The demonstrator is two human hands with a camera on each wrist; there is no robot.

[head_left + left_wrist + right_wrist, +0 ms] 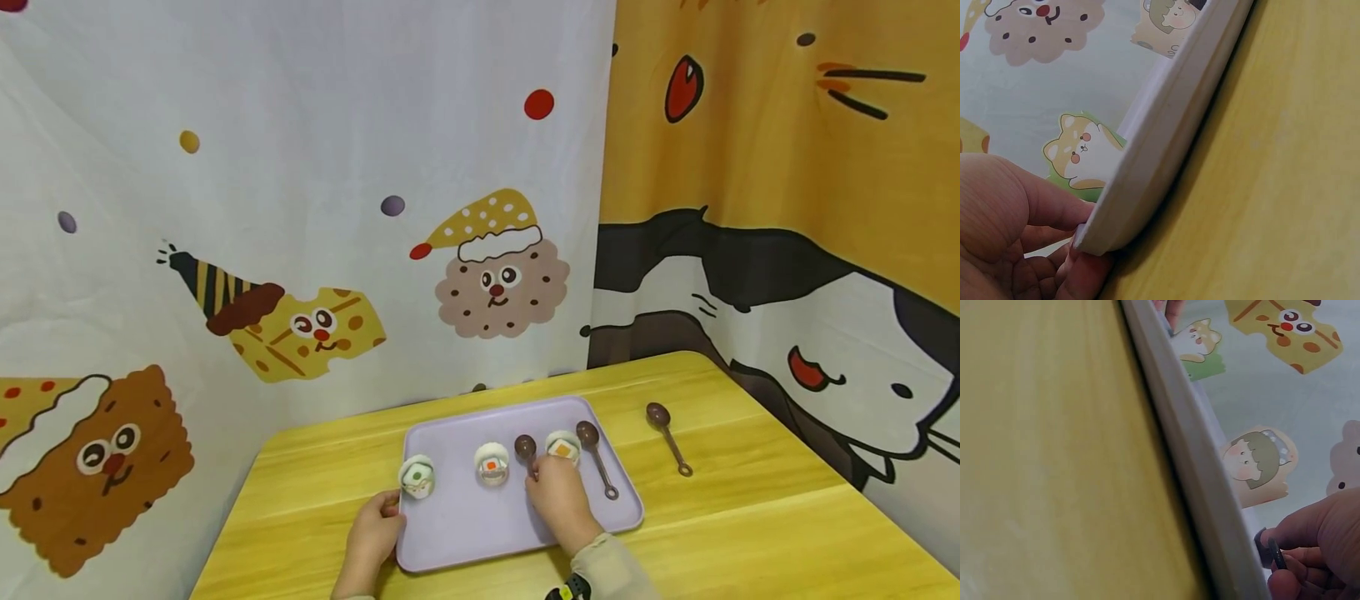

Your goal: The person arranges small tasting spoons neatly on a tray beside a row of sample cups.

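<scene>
A brown spoon (525, 448) is pinched by its handle between the thumb and curled fingers of a person's right hand (562, 504), its bowl pointed toward the far edge of a lilac tray (461, 533); whether the bowl touches the tray cannot be told. The tray's left edge is gripped between the thumb and fingers of the left hand (371, 533). Three small white cups are ranged across the tray: a left cup (417, 479), marked inside with a green dot, near the left hand; a middle cup (492, 475), marked with an orange square; and a right cup (558, 442), partly covered by the right hand. A second spoon (597, 458) is laid on the tray, right of that cup, and a third spoon (667, 437) is seen on the wood-grained table (720, 533) beyond the tray's right edge. The scene is backed by a white curtain (315, 150), printed with cartoon snacks.
</scene>
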